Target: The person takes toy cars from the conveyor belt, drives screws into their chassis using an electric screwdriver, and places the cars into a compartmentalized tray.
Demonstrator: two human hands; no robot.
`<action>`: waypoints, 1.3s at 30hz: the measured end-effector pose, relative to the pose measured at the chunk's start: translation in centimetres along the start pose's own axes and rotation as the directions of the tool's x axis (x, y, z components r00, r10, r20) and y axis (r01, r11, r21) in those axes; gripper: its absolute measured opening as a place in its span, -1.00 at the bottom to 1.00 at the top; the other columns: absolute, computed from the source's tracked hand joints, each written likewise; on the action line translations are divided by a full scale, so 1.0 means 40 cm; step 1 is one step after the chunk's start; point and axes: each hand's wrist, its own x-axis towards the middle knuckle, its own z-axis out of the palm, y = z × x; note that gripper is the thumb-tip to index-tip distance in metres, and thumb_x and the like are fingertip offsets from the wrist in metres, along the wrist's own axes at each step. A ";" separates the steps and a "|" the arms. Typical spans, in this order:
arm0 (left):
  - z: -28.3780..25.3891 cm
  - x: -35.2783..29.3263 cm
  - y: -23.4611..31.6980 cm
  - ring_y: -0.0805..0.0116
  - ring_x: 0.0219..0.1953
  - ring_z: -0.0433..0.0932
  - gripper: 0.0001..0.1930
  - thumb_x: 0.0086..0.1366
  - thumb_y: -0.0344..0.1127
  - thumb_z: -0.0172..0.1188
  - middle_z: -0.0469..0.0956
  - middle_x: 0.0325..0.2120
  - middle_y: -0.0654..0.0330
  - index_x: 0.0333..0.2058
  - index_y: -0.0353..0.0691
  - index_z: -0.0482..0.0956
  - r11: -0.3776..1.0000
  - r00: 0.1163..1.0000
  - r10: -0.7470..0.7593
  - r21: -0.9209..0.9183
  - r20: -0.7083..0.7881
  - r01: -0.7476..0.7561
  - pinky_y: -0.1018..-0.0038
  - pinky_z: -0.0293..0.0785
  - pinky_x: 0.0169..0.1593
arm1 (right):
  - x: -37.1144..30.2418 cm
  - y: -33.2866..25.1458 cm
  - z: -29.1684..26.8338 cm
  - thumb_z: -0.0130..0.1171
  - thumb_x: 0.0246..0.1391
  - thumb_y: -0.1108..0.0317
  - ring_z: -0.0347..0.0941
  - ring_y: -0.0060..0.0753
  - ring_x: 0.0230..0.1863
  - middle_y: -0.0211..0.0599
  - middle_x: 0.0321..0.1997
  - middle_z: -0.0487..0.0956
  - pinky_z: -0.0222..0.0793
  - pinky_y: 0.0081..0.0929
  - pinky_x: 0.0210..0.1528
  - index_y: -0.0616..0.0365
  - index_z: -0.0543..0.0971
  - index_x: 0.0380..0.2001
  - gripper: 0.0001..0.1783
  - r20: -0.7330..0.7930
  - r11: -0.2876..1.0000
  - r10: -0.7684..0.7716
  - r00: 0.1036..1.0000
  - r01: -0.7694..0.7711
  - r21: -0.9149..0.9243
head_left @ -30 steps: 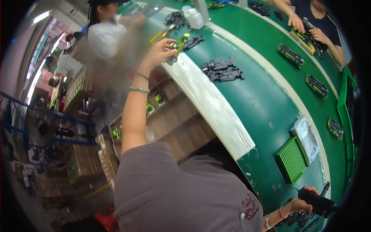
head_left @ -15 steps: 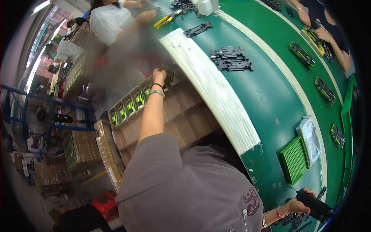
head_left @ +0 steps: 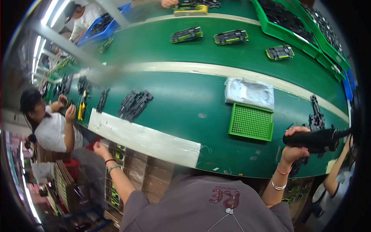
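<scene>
My right hand [head_left: 295, 149] is wrapped round a black electric screwdriver [head_left: 319, 141] at the right of the green bench. Beneath and beyond it lie black plastic toy-car chassis parts [head_left: 316, 114], partly hidden by the tool. My left hand [head_left: 101, 150] is held out over the far side of a divided cardboard box [head_left: 157, 174], its fingers loosely bent with nothing visible in them. Yellow-green toy cars [head_left: 113, 195] sit in some of the box's compartments; my left arm hides part of them. A white padded strip [head_left: 154, 143] covers the bench edge beside the box.
A green perforated tray [head_left: 251, 121] touches a stack of clear plastic bags [head_left: 249, 92]. Black chassis parts [head_left: 135, 104] lie left on the bench. Upturned toy cars [head_left: 231, 37] rest on the green strip beyond. A co-worker [head_left: 54, 127] sits at the left near yellow-handled pliers [head_left: 82, 110].
My left hand has let go of a yellow-green toy car in the box and lifted away. My view has swung right toward the bench; the screwdriver stays in my right hand.
</scene>
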 end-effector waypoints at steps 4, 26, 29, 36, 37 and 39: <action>-0.192 -0.051 0.519 0.31 -0.34 0.50 -0.77 0.14 -0.38 0.06 0.51 -0.27 0.04 -0.25 -0.40 0.44 0.791 0.793 0.324 -0.313 -0.516 -0.527 0.46 0.41 -0.21 | 0.000 0.001 -0.006 -0.19 -0.49 -0.63 0.28 -0.44 -0.51 -0.28 -0.53 0.34 0.27 -0.52 -0.43 0.25 0.29 -0.36 0.02 -0.001 0.999 0.043 0.999 -0.043 0.006; 0.220 -0.773 1.520 0.06 -0.23 0.41 -0.65 -0.03 -0.33 0.24 0.44 -0.32 0.02 -0.23 -0.22 0.38 -0.081 -0.167 0.985 -0.751 0.038 -0.655 0.29 0.34 -0.13 | 0.012 0.016 -0.006 -0.36 -0.47 -0.68 0.26 -0.53 -0.66 -0.37 -0.67 0.29 0.23 -0.60 -0.53 0.16 0.24 -0.43 -0.01 0.010 0.993 0.076 0.997 -0.077 0.090; 0.069 -0.801 1.464 0.11 -0.28 0.43 -0.66 -0.02 -0.34 0.24 0.44 -0.34 0.05 -0.24 -0.27 0.41 -0.157 -0.301 0.954 -0.850 0.002 -0.503 0.38 0.36 -0.17 | 0.021 0.003 -0.013 -0.32 -0.46 -0.67 0.27 -0.54 -0.66 -0.37 -0.67 0.30 0.24 -0.59 -0.53 0.16 0.25 -0.43 -0.02 -0.008 0.992 0.091 0.996 -0.089 0.091; -0.090 -0.834 1.306 0.11 -0.23 0.39 -0.66 -0.04 -0.30 0.23 0.41 -0.31 0.08 -0.25 -0.23 0.40 -0.216 -0.564 0.824 -0.888 0.058 -0.406 0.33 0.36 -0.17 | 0.020 0.002 -0.001 -0.28 -0.45 -0.66 0.27 -0.53 -0.66 -0.36 -0.67 0.30 0.25 -0.60 -0.55 0.18 0.26 -0.43 -0.02 -0.037 0.993 0.072 0.997 -0.068 0.100; -0.081 -0.841 1.295 0.11 -0.23 0.39 -0.66 -0.04 -0.30 0.23 0.41 -0.31 0.08 -0.25 -0.23 0.40 -0.205 -0.558 0.827 -0.893 0.060 -0.400 0.33 0.36 -0.17 | 0.020 0.004 -0.001 -0.27 -0.45 -0.65 0.26 -0.53 -0.66 -0.36 -0.67 0.30 0.25 -0.60 -0.56 0.18 0.26 -0.44 -0.02 -0.036 0.992 0.069 0.997 -0.064 0.112; -0.062 -0.851 1.283 0.10 -0.23 0.39 -0.65 -0.04 -0.29 0.23 0.41 -0.32 0.08 -0.26 -0.24 0.40 -0.257 -0.513 0.858 -0.877 -0.014 -0.406 0.32 0.35 -0.15 | 0.020 0.002 0.005 -0.26 -0.45 -0.65 0.26 -0.52 -0.66 -0.36 -0.67 0.30 0.25 -0.60 -0.57 0.18 0.26 -0.44 -0.03 -0.021 0.991 0.075 0.997 -0.072 0.116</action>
